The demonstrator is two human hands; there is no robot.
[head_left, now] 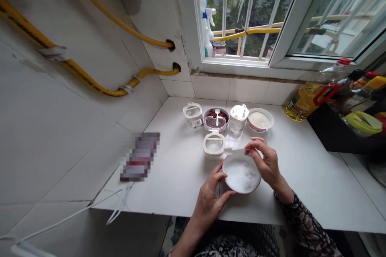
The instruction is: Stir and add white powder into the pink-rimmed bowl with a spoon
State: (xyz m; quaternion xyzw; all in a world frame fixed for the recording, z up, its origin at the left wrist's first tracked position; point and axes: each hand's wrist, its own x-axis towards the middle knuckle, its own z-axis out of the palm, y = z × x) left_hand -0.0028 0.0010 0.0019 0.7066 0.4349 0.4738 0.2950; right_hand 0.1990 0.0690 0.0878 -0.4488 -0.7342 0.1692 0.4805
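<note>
A round bowl point(242, 172) of white granules stands near the counter's front edge. My left hand point(211, 194) grips its left rim, thumb at the front and fingers at the side. Above the bowl's back right rim is my right hand point(265, 162), fingers pinched together; whatever they hold is too small to make out. Just behind the bowl sits a clear jar point(214, 145) with its lid flipped open. Further back are a lidded jar point(193, 115), a bowl of dark red flakes point(221, 115) with a white spoon point(217, 117), another lidded jar point(239, 117) and a bowl of pale granules point(261, 120).
A blurred-out flat object point(140, 156) with a white cable point(120, 207) lies at the left. An oil bottle point(301, 98) and a black rack point(330, 130) of bottles stand at the right. Yellow pipes point(81, 78) run along the left wall beside the window.
</note>
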